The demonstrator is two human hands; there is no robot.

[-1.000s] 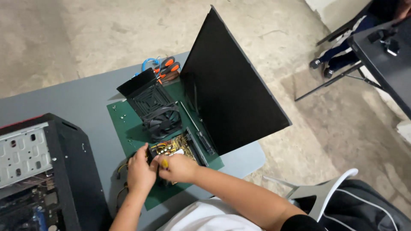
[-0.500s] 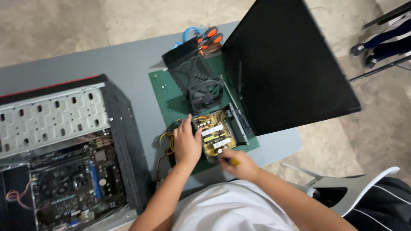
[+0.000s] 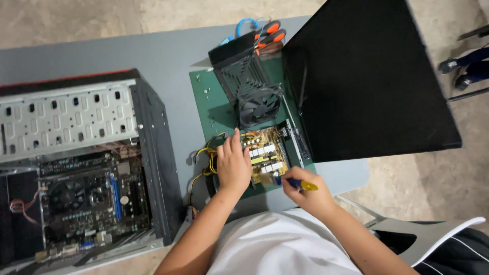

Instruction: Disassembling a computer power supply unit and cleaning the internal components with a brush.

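Hands over the open power supply [image 3: 265, 155] on the green mat [image 3: 214, 109]: left hand [image 3: 233, 164] lies flat, fingers spread, on its near edge; right hand [image 3: 305, 191] grips a screwdriver [image 3: 293, 182], tip at the board. Computer case [image 3: 81, 158] sits alongside.

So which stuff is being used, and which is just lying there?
In use:
left hand steadying the opened power supply
right hand holding a small brush
green mat

Lying about:
computer case
orange-handled tools
black panel
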